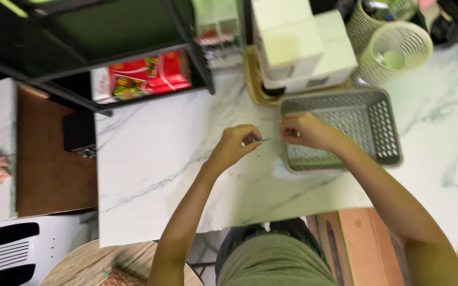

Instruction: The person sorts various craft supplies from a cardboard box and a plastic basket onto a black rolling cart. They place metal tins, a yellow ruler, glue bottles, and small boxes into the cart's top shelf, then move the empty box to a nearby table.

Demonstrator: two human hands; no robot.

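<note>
Counted: two hands, left hand [238,143] and right hand [304,132]; one thin blue piece [262,140]; one grey perforated basket [380,127]; two round white mesh bins [405,50]; one stack of white boxes [300,45]; one red package [144,77]; one white plastic chair [22,251].

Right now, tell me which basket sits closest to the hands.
The grey rectangular basket, directly under the right hand. The two round white wire baskets stand farther back by the boxes.

Grey perforated basket [382,132], white boxes [303,42], marble table [160,169], round mesh bins [398,45].
</note>
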